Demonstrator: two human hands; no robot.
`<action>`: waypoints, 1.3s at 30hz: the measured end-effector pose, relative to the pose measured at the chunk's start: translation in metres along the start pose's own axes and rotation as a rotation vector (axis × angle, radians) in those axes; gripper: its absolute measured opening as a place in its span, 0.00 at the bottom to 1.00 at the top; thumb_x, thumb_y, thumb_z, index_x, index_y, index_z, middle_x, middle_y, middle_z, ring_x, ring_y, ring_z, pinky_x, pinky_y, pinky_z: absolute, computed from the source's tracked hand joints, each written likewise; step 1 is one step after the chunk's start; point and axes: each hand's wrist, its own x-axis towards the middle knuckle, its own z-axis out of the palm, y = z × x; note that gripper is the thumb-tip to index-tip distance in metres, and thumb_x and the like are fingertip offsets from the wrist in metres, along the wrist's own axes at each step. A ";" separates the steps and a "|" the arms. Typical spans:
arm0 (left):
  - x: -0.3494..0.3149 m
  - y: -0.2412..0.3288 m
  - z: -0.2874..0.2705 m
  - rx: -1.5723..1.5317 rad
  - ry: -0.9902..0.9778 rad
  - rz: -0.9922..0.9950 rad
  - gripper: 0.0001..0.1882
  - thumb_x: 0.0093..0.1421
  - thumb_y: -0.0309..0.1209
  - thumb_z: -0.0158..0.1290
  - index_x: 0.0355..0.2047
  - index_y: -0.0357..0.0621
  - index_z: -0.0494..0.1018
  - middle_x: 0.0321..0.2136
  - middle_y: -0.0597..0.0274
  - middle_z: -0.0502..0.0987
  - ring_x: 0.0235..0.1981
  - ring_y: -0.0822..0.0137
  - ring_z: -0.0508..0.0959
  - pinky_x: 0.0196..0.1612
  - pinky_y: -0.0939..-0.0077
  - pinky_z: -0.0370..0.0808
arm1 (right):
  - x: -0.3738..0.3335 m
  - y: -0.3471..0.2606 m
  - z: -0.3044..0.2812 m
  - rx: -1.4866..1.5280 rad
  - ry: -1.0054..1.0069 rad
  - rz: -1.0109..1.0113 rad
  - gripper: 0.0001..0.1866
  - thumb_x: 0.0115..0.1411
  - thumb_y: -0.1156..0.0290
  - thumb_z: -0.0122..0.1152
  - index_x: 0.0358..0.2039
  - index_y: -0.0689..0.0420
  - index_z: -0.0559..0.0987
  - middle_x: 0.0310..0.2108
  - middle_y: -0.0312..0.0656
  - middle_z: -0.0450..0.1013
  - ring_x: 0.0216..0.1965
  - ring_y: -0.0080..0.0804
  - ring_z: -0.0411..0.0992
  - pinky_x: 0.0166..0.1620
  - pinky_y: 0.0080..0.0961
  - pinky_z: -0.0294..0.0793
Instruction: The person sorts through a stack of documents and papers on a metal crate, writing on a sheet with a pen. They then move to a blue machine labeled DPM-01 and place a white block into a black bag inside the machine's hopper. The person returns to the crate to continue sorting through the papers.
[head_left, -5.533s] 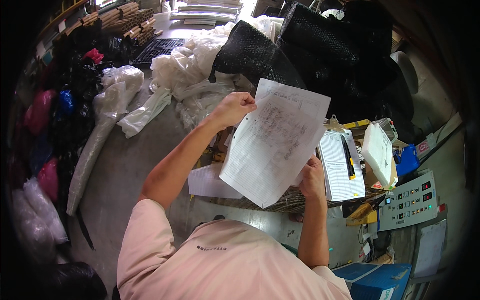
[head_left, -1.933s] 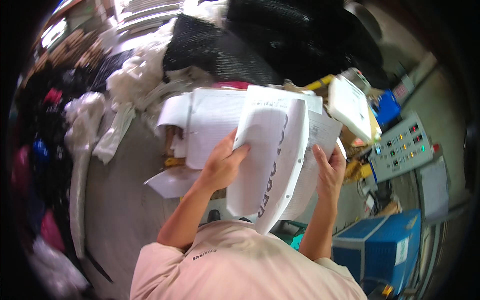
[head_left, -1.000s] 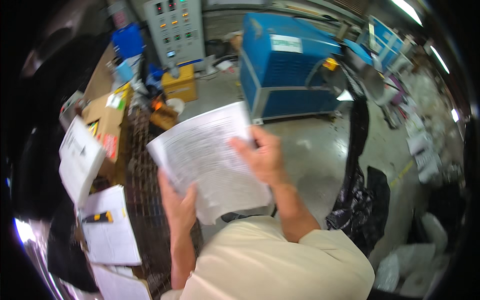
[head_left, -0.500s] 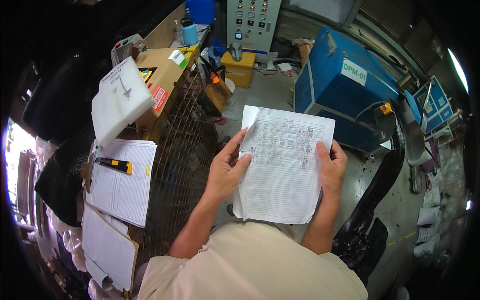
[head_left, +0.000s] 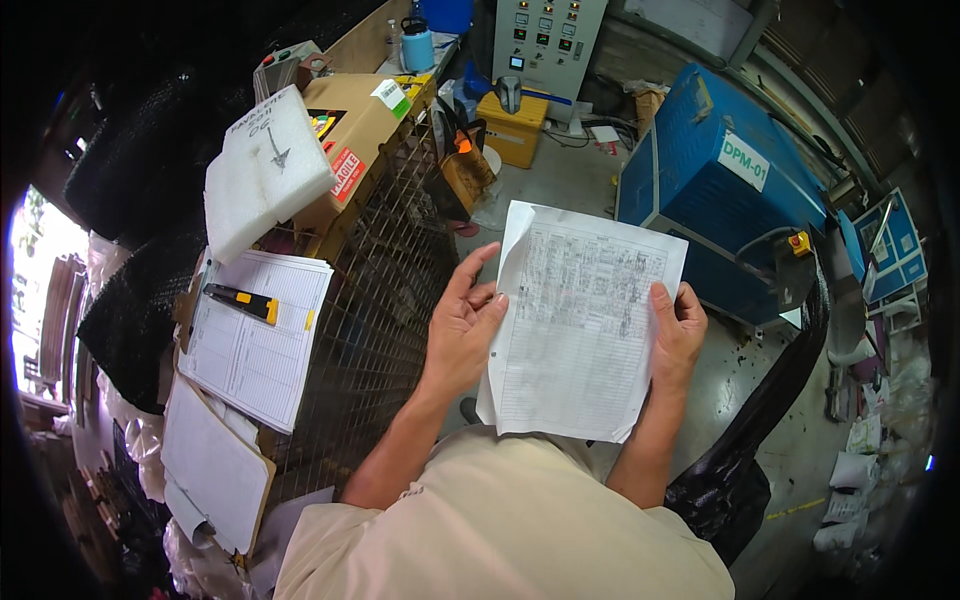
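Note:
A few white paper sheets (head_left: 570,390), printed with a ruled table and filled with handwriting in the upper half, are held up in front of my chest. My right hand (head_left: 678,335) grips their right edge, thumb on top and fingers behind. Beside the left edge, my left hand (head_left: 462,325) has its fingers apart and the index finger stretched out. Its thumb tip is at the paper's edge. The corners of the sheets are slightly curled.
On the left, a wire mesh cage (head_left: 370,290) stands by a clipboard of forms (head_left: 250,360) with a yellow-black utility knife (head_left: 240,302). White foam (head_left: 270,170) leans on a cardboard box (head_left: 350,110). A blue machine (head_left: 700,190) stands right, a control cabinet (head_left: 545,50) ahead.
My left hand has loosened from the sheets' left edge, its index finger now lifted away. My right hand keeps its grip. The whole view has shifted slightly.

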 end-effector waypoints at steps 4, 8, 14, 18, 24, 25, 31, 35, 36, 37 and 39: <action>0.005 -0.020 -0.015 0.057 0.009 0.127 0.22 0.72 0.16 0.53 0.65 0.39 0.74 0.48 0.61 0.81 0.47 0.77 0.78 0.55 0.82 0.75 | 0.002 -0.004 0.012 -0.015 0.045 0.011 0.11 0.72 0.67 0.71 0.35 0.60 0.81 0.35 0.31 0.80 0.35 0.13 0.70 0.41 0.15 0.70; 0.007 -0.021 -0.027 0.265 -0.054 0.110 0.20 0.68 0.15 0.57 0.59 0.38 0.80 0.54 0.60 0.82 0.53 0.73 0.79 0.60 0.78 0.75 | 0.007 0.003 0.011 0.007 0.035 -0.025 0.11 0.72 0.67 0.71 0.35 0.60 0.81 0.35 0.30 0.79 0.35 0.13 0.69 0.42 0.16 0.69; -0.021 0.020 -0.023 0.463 0.028 0.324 0.24 0.65 0.15 0.60 0.61 0.42 0.81 0.59 0.52 0.82 0.55 0.64 0.83 0.57 0.74 0.79 | 0.024 0.011 0.019 -0.239 -0.021 -0.010 0.09 0.73 0.67 0.67 0.37 0.59 0.82 0.34 0.29 0.77 0.35 0.15 0.67 0.40 0.16 0.67; -0.059 0.059 -0.040 0.522 0.122 0.418 0.24 0.66 0.16 0.60 0.62 0.45 0.82 0.59 0.53 0.83 0.58 0.62 0.83 0.56 0.72 0.81 | 0.030 0.027 0.055 0.298 -0.283 0.035 0.15 0.73 0.68 0.69 0.53 0.65 0.80 0.47 0.44 0.82 0.48 0.30 0.81 0.55 0.30 0.80; -0.142 0.095 -0.097 0.601 0.524 0.447 0.24 0.63 0.09 0.57 0.55 0.43 0.86 0.55 0.51 0.84 0.53 0.63 0.85 0.54 0.75 0.80 | 0.024 0.035 0.166 0.452 -0.780 -0.086 0.15 0.59 0.88 0.62 0.46 0.64 0.85 0.47 0.47 0.83 0.48 0.37 0.81 0.55 0.32 0.78; -0.160 0.098 -0.105 0.612 0.600 0.444 0.23 0.62 0.08 0.56 0.52 0.42 0.87 0.54 0.51 0.84 0.52 0.63 0.85 0.54 0.75 0.79 | 0.021 0.032 0.186 0.444 -0.939 -0.194 0.17 0.54 0.91 0.59 0.42 0.65 0.87 0.47 0.48 0.83 0.47 0.38 0.81 0.55 0.32 0.77; -0.248 0.093 -0.133 0.590 1.046 0.636 0.19 0.59 0.07 0.58 0.46 0.36 0.87 0.55 0.52 0.84 0.52 0.62 0.84 0.55 0.73 0.79 | -0.055 -0.031 0.286 0.466 -1.389 -0.257 0.19 0.38 0.91 0.56 0.29 0.64 0.89 0.44 0.50 0.83 0.47 0.40 0.80 0.52 0.29 0.75; -0.286 0.095 -0.139 0.577 1.182 0.654 0.19 0.58 0.07 0.60 0.48 0.30 0.85 0.59 0.49 0.82 0.58 0.61 0.82 0.59 0.73 0.78 | -0.089 -0.044 0.318 0.581 -1.525 -0.279 0.18 0.40 0.90 0.59 0.31 0.63 0.90 0.44 0.49 0.83 0.46 0.39 0.80 0.49 0.29 0.75; -0.294 0.096 -0.139 0.608 1.227 0.624 0.18 0.58 0.07 0.59 0.48 0.30 0.85 0.58 0.49 0.82 0.56 0.62 0.83 0.58 0.73 0.78 | -0.094 -0.044 0.323 0.568 -1.558 -0.271 0.18 0.41 0.90 0.59 0.31 0.63 0.90 0.44 0.49 0.84 0.46 0.39 0.80 0.49 0.28 0.75; -0.301 0.098 -0.138 0.639 1.270 0.592 0.18 0.59 0.08 0.59 0.49 0.31 0.85 0.58 0.49 0.82 0.55 0.62 0.83 0.58 0.73 0.78 | -0.099 -0.043 0.327 0.555 -1.589 -0.263 0.17 0.42 0.90 0.60 0.31 0.63 0.90 0.44 0.49 0.84 0.45 0.39 0.81 0.48 0.28 0.76; -0.322 0.096 -0.144 0.648 1.330 0.544 0.17 0.59 0.11 0.59 0.48 0.31 0.86 0.54 0.51 0.83 0.51 0.65 0.83 0.54 0.73 0.79 | -0.107 -0.045 0.333 0.531 -1.665 -0.237 0.17 0.43 0.89 0.60 0.31 0.63 0.90 0.44 0.49 0.84 0.44 0.38 0.81 0.47 0.28 0.76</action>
